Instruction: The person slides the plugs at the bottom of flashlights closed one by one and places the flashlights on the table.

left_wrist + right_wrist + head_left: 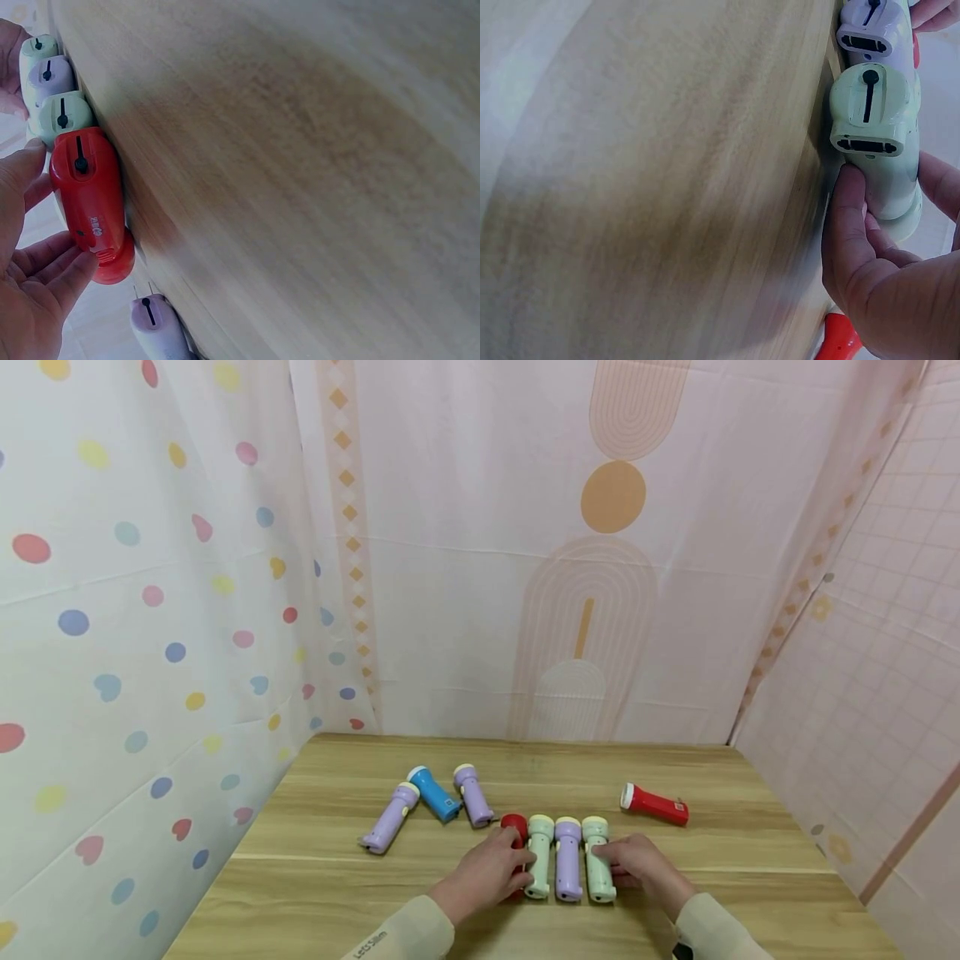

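Several flashlights lie side by side in a row on the table. At the row's left end is a red flashlight (90, 191); my left hand (491, 868) holds it from the left, fingers along its side and thumb near its tail, close to the neighbouring light-green flashlight (539, 860). A purple flashlight (567, 864) comes after that. A second light-green flashlight (885, 176) closes the row on the right, and my right hand (637, 864) grips its outer side with fingers and thumb. All the heads in the row point away from me.
On the wooden table (322, 893), left of the row, lie a purple flashlight (392, 820), a blue flashlight (435, 795) and another purple flashlight (474, 797). A red flashlight (656, 805) with a white head lies at the back right. Patterned curtains (450, 610) hang around the table.
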`<state>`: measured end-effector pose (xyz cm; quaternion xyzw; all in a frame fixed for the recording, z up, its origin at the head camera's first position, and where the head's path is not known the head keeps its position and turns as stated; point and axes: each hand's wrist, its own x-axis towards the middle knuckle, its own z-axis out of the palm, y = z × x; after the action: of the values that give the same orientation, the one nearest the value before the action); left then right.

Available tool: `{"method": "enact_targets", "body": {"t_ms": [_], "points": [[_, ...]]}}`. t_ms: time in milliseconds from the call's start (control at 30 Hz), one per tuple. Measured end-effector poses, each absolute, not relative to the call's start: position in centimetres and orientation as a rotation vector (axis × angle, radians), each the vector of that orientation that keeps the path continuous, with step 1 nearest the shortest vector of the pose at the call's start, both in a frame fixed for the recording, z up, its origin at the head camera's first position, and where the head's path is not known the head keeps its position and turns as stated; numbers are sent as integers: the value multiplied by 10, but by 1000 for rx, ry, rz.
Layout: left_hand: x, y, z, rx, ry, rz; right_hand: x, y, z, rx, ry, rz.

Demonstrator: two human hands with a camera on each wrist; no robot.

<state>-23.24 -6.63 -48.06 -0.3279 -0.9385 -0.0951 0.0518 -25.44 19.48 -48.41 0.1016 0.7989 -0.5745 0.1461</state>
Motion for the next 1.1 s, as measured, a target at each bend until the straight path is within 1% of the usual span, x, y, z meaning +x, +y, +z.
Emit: {"method": "enact_targets", "body": {"t_ms": [300,500,667,900,1000,1100], "points": [[-233,-67,-480,-998,-2853,-287,-254,195,-484,272,2347,-1596],[-233,-67,-478,-994,-2873,-284,-252,196,-481,178,2574,-1346],[-231,-64,-476,-988,-2894,-284,-247,197,-480,-32,2889,-1067],[-230,-65,-478,-986,-2864,-266,-241,190,-481,-470,3274,-722],[-230,-66,-477,-984,-2854,-262,-241,186,-482,-583,3305,-623],[-232,-68,-477,-991,-2839,-261,-241,183,-484,-623,3309,-579]]}}
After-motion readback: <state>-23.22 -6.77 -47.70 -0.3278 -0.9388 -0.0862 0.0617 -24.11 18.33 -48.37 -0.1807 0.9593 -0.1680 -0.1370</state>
